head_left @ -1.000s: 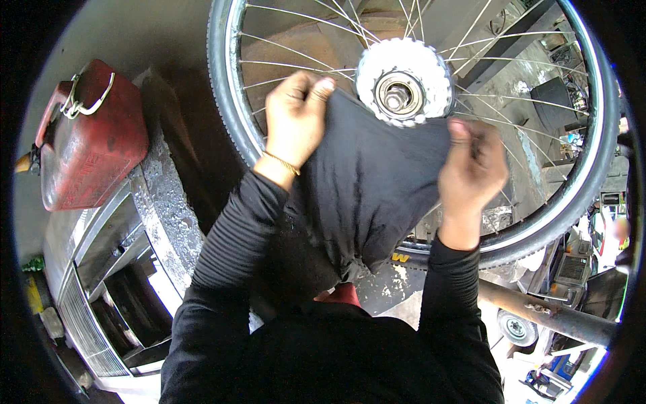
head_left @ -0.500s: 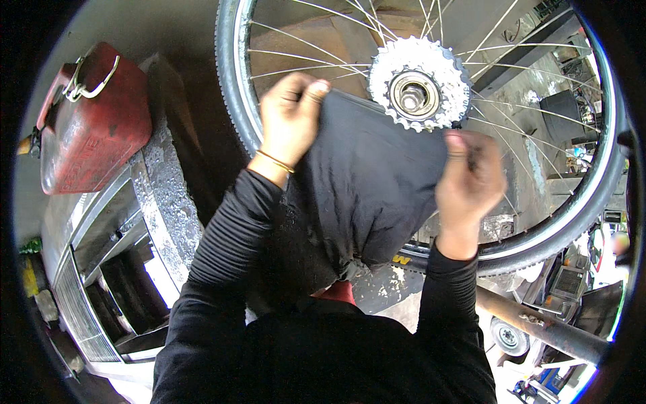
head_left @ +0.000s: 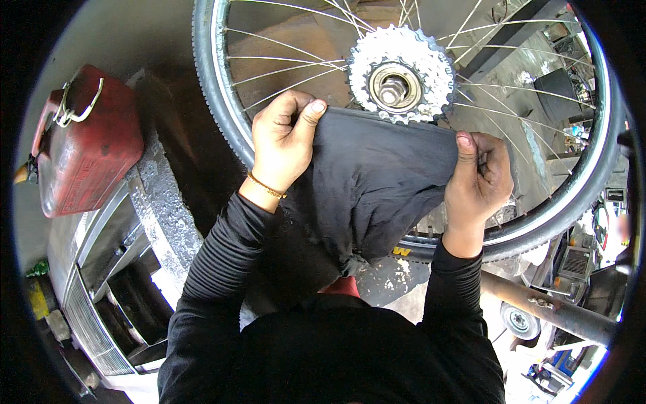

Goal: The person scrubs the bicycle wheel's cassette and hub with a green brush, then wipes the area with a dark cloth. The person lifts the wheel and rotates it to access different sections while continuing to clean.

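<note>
Both hands pinch a dark cloth (head_left: 377,182) taut just below the sprocket cluster (head_left: 400,74) of a bicycle wheel (head_left: 222,101): left hand (head_left: 286,138) fingers closed on its left corner, right hand (head_left: 478,182) fingers closed on the right. Cluttered workshop: red fuel can (head_left: 84,141) far left on a grimy metal ledge (head_left: 155,209), steel pipe (head_left: 552,310) lower right over a stained concrete floor (head_left: 404,279).

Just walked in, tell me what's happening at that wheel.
A person holds a dark cloth stretched between both hands, the left hand and right hand each pinching an upper corner. Its top edge runs just under the toothed sprocket cluster of a spoked bicycle wheel. A red fuel can sits off to the left.
</note>
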`<action>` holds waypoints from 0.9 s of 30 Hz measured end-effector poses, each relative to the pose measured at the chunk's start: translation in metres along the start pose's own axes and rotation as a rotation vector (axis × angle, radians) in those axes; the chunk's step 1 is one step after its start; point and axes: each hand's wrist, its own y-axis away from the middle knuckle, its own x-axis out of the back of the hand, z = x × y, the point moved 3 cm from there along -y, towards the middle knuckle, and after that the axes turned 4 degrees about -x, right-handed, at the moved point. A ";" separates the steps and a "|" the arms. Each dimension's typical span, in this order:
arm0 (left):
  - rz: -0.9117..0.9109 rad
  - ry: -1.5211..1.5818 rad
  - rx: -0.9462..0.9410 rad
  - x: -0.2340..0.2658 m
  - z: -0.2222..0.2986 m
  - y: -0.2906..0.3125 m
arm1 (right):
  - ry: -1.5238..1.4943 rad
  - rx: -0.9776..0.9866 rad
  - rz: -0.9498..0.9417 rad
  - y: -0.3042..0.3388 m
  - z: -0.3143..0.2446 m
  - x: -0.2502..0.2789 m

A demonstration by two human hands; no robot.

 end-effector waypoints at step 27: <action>0.019 -0.031 -0.001 -0.014 0.006 -0.010 | 0.042 0.077 0.106 -0.028 -0.007 -0.003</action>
